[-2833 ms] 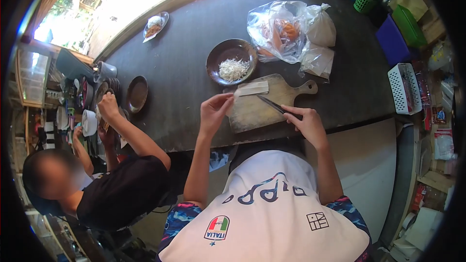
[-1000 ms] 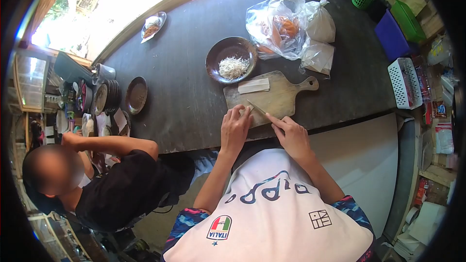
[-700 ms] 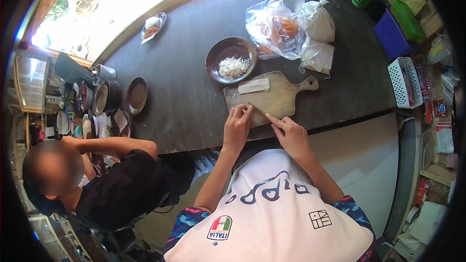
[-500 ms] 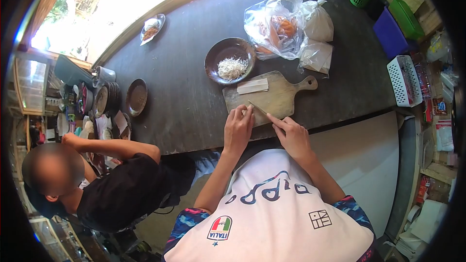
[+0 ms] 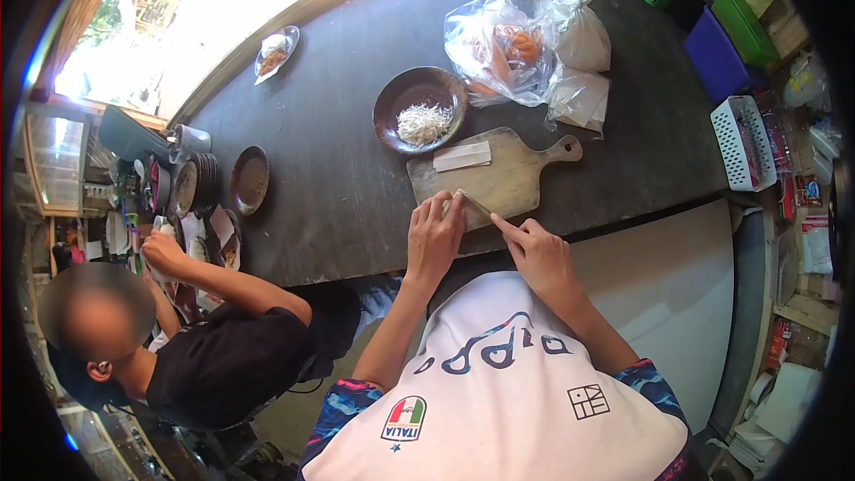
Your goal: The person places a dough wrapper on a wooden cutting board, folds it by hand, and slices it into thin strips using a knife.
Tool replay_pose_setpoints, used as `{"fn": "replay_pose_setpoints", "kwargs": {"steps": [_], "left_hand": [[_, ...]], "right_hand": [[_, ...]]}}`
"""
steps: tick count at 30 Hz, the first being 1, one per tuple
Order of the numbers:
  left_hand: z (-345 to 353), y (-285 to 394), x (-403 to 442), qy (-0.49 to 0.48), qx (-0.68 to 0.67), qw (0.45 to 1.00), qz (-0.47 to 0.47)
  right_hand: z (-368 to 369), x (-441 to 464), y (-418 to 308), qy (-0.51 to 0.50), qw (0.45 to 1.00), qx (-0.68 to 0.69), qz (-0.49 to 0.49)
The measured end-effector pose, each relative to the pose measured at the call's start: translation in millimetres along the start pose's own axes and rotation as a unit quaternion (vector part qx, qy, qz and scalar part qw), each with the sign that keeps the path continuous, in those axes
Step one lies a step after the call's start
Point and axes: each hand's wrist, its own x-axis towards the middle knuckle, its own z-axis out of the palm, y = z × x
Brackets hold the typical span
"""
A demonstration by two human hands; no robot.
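My right hand (image 5: 541, 254) is closed on a knife (image 5: 476, 204), its blade slanting up and left over the near edge of the wooden cutting board (image 5: 512, 176). By the blade's tip, my left hand (image 5: 435, 230) has its fingers pinched at the board's near left part; what they hold is too small to make out. A pale flat strip (image 5: 462, 156) lies on the board's upper left part. Behind the board's left corner stands a brown bowl (image 5: 386, 107) with thin white shreds (image 5: 424, 124) in it.
Clear plastic bags (image 5: 499, 49) with orange contents and whitish bags (image 5: 581, 36) lie behind the board. A small oval plate (image 5: 276, 52) with food is at the far left, an empty brown dish (image 5: 250, 180) nearer. A person in black (image 5: 227, 365) works at the left.
Since the earliest frame, my hands have come together at the board's near edge, with the knife lower. Lately they have hardly moved. The other person's raised hand has shifted right, away from the head.
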Motion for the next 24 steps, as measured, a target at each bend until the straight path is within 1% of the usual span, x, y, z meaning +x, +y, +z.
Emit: {"fn": "replay_pose_setpoints", "kwargs": {"steps": [8,14,17,24], "left_hand": [[3,0,-1,-0.001,0.014,1.000,0.007],[2,1,-1,-0.003,0.030,0.999,0.013],[4,3,-3,-0.009,0.043,0.999,0.017],[3,3,-5,-0.012,0.068,0.997,0.020]], "right_hand": [[1,6,-6,0.001,1.000,-0.027,-0.010],[-6,11,-12,-0.033,0.998,-0.050,-0.004],[-3,12,-12,-0.023,0.998,-0.053,-0.007],[-8,-6,7,-0.024,0.999,-0.038,-0.007]]}}
